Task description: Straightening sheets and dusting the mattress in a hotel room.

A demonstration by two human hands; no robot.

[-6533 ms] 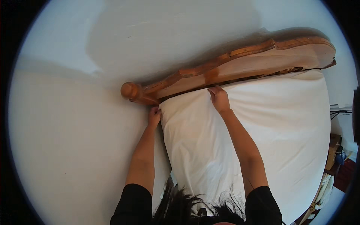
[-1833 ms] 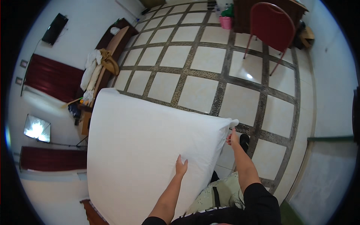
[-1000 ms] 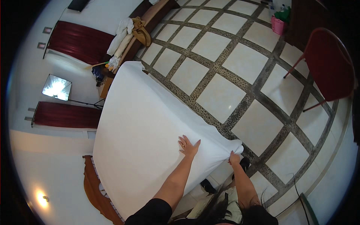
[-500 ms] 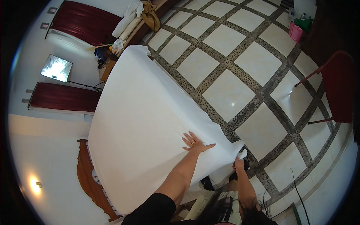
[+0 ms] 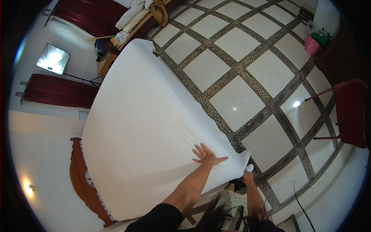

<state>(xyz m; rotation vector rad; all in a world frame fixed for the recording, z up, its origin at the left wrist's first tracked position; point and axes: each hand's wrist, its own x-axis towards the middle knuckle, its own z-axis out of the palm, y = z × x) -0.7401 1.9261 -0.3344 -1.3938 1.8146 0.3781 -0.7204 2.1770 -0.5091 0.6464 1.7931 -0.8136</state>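
Observation:
A white bed sheet (image 5: 154, 127) covers the mattress of a large bed and hangs over its right side. My left hand (image 5: 208, 155) lies flat on the sheet near the bed's near right corner, fingers spread and a ring on one of them. Short creases run out from that hand. Just beyond the same corner, my right hand (image 5: 248, 176) is closed around the loose edge of the sheet, and a small white bit of cloth sticks out above it. The right fingers are partly hidden.
A carved wooden headboard (image 5: 87, 183) stands at the left. Beyond the bed are a lit softbox lamp (image 5: 53, 58), dark red curtains (image 5: 60, 91) and a bench with folded linens (image 5: 133, 19). At the right a red chair (image 5: 349, 112) and a pink bag (image 5: 311, 45) stand on the tiled floor (image 5: 237, 102).
The whole view has shifted slightly. My left hand sits a little nearer the sheet's right edge, with more creases around it. My right hand keeps its grip at the corner.

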